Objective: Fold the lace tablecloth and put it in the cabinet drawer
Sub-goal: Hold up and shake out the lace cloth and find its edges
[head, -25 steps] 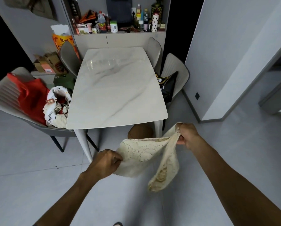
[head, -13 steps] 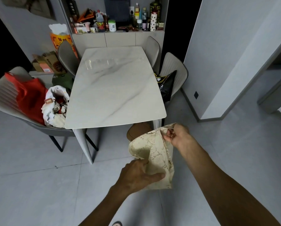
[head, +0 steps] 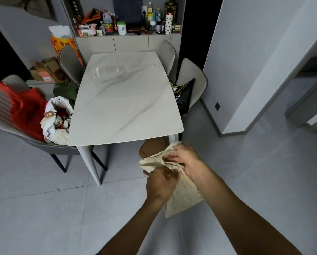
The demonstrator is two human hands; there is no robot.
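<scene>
1. Grey-tiled floor [head: 43, 208], pale walls, a white marble bench [head: 124, 100] at twelve o'clock with grey chairs around it; cluttered shelf [head: 128, 24] of bottles and jars beyond its far end.
2. At nine o'clock, a chair [head: 4, 111] loaded with a red bag [head: 27, 111] and a white cloth bundle [head: 56, 120]; at one o'clock, a black bag [head: 185, 96] on another chair.
3. Both forearms reaching in from the bottom edge, converging just below the bench's near right corner, well above the floor.
4. Left hand [head: 161, 183] with knuckles up, fingers curled down into the fabric: grip closed on the lace tablecloth [head: 183, 197] near its middle.
5. Right hand [head: 186, 156] just above and beyond the left, nearly touching it, fingers bent and pinching the cloth's upper edge: grip narrow, holding the same cloth.
6. Tablecloth cream-coloured, with a faint lace pattern, bunched and creased between the hands, several layers thick.
7. Held in the air in front of the body, off the bench, near its corner leg; a brown rounded seat [head: 152, 148] showing behind it.
8. Upper part spreading toward nine o'clock as a folded flap; lower part hanging as a flat panel toward five o'clock, between the two forearms.
9. Long axis running roughly from eleven o'clock down to five o'clock, with the loose squared end lowest.
</scene>
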